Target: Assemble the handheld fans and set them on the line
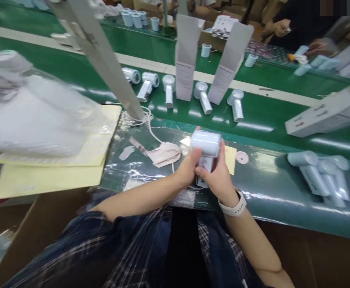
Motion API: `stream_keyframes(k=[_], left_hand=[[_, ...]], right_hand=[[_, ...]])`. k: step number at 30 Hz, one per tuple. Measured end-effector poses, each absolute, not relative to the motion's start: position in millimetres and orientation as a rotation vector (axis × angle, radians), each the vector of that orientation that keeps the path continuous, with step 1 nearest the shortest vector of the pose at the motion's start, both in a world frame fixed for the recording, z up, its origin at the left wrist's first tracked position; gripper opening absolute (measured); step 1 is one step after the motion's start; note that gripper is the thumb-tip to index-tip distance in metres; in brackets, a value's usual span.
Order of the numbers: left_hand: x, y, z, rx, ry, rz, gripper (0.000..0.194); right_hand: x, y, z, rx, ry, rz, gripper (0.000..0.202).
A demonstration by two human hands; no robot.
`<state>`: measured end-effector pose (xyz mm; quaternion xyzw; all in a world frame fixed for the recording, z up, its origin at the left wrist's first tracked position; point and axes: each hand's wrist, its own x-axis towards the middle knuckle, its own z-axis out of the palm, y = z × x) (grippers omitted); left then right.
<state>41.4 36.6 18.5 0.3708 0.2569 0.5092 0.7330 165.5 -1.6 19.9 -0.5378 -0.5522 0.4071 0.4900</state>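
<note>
Here, small white fan (pixel 205 149) at the near edge of the workbench (pixel 271 188), left hand (pixel 188 168) and right hand (pixel 218 178) both grasping its handle.

A long green glossy conveyor surface (pixel 271 116) crosses the view, with a pale cream stripe (pixel 151 64) along its far side. A grey metal slanted post (pixel 103 56) rises from the near edge. Yellow paper sheets (pixel 43 176) lie at left beneath a clear crinkled plastic bag (pixel 37 116). A brown cardboard box (pixel 43 228) stands below. Overhead light glints off the surface. Beyond the conveyor, a person's dark sleeve (pixel 301 24) shows.
</note>
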Motion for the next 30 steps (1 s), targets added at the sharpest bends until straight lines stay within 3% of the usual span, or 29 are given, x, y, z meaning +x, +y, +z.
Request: stream_keyframes(k=[4, 8, 13, 15, 18, 21, 25, 30], left_hand=[[27, 44, 25, 0.946, 0.726, 1.044, 0.102], [14, 49, 48, 0.897, 0.836, 0.995, 0.082], [15, 41, 57, 0.866, 0.808, 0.947, 0.071], [18, 39, 55, 0.879, 0.797, 0.955, 0.067], [20, 41, 48, 0.903, 0.778, 0.979, 0.064], [22, 50, 40, 0.922, 0.810, 0.986, 0.061], [24, 65, 32, 0.823, 0.898, 1.007, 0.050], [25, 64, 36, 0.762, 0.873, 1.039, 0.039]], right_hand=[[236, 7, 26, -1.840, -1.555, 0.437, 0.116], [322, 0, 21, -2.428, -1.528, -0.057, 0.096], [359, 2, 29, -2.422, -1.394, -0.377, 0.081], [349, 26, 37, -2.313, -1.500, -0.338, 0.076], [317, 92, 40, -2.162, -1.765, 0.023, 0.054], [283, 165, 32, -2.190, -1.761, 0.171, 0.036], [248, 213, 20, -2.346, -1.552, 0.213, 0.039], [204, 206, 9, -2.492, -1.279, 0.249, 0.054]])
